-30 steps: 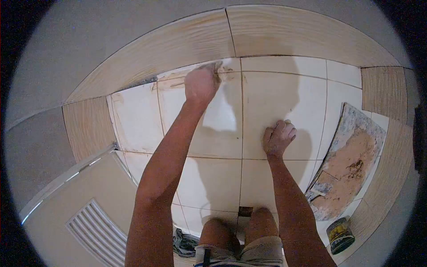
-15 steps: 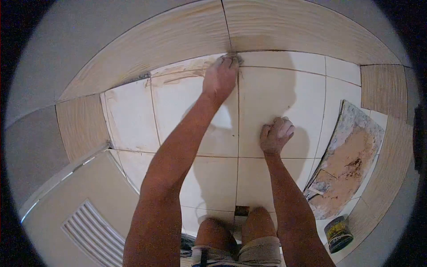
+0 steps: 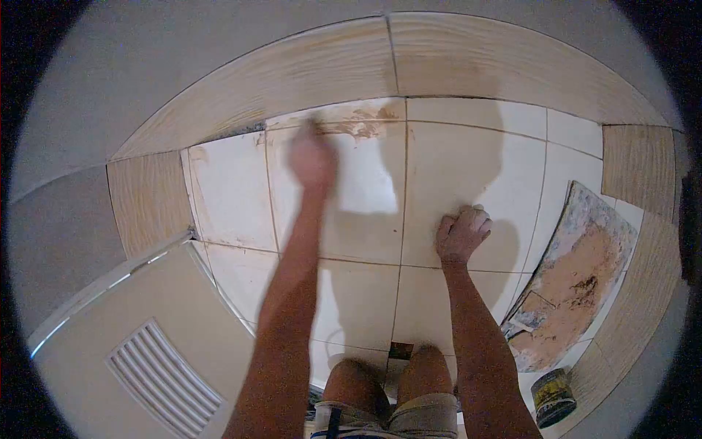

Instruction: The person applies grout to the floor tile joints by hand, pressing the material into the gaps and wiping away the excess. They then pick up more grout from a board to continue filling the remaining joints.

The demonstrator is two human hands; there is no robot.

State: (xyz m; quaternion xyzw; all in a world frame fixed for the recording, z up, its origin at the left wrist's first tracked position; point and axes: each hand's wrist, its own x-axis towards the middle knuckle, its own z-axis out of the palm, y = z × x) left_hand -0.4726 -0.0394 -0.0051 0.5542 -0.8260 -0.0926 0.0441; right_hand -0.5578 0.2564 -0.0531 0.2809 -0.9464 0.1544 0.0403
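Note:
My left hand (image 3: 313,157), blurred by motion, is on the pale floor tiles (image 3: 358,234) near the back wall's base. Its fingers look closed over a small dark thing I cannot make out. Under and beside it, brown grout smears (image 3: 362,124) streak the tile and the joint along the wall. My right hand (image 3: 463,230) rests on the floor in the middle, its fingers curled in and coated with pale dust. Whether anything is inside that fist is hidden.
On the right lies a stained board (image 3: 578,278) with brown grout and a small flat tool (image 3: 523,322) on it. Near it stands a dirty yellow-and-black pot (image 3: 553,396). A door with a slatted vent (image 3: 164,377) is at left. A square drain (image 3: 401,351) sits by my knees.
My left hand has swept left along the wall's base, uncovering smeared grout by the tile joint. My right hand stays at the same spot on the floor. The view has shifted slightly.

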